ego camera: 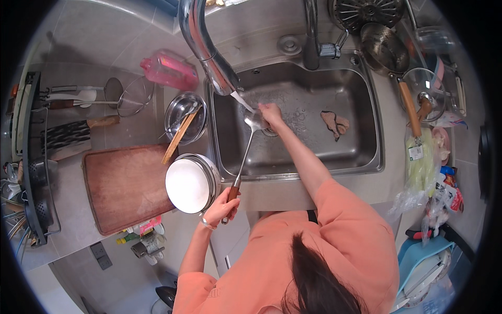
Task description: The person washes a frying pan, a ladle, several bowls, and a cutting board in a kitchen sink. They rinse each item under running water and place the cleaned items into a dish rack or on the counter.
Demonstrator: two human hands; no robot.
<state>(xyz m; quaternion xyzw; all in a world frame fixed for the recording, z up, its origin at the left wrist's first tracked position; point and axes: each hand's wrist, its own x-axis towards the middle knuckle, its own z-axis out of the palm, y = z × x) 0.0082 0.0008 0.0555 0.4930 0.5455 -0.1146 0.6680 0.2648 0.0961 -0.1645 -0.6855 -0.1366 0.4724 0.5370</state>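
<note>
My left hand [223,208] is closed around the wooden handle of a metal spatula [246,151], whose blade lies over the left half of the stainless steel sink [313,157]. Water runs from the chrome faucet [213,66] onto the blade. My right hand [270,115] is at the far side of the blade, touching it; whether its fingers grip the edge or something small is hidden. A crumpled cloth or scrubbing pad [334,122] lies on the sink floor at the right. Drops of water dot the basin around the drain.
Left of the sink are stacked white bowls [188,186], glass bowls [184,117] with chopsticks [180,135], a pink bottle [170,70], a wooden cutting board [129,184] and a cleaver [68,135]. At the right are a pan [384,49], a glass lid [423,90] and bagged vegetables [421,168].
</note>
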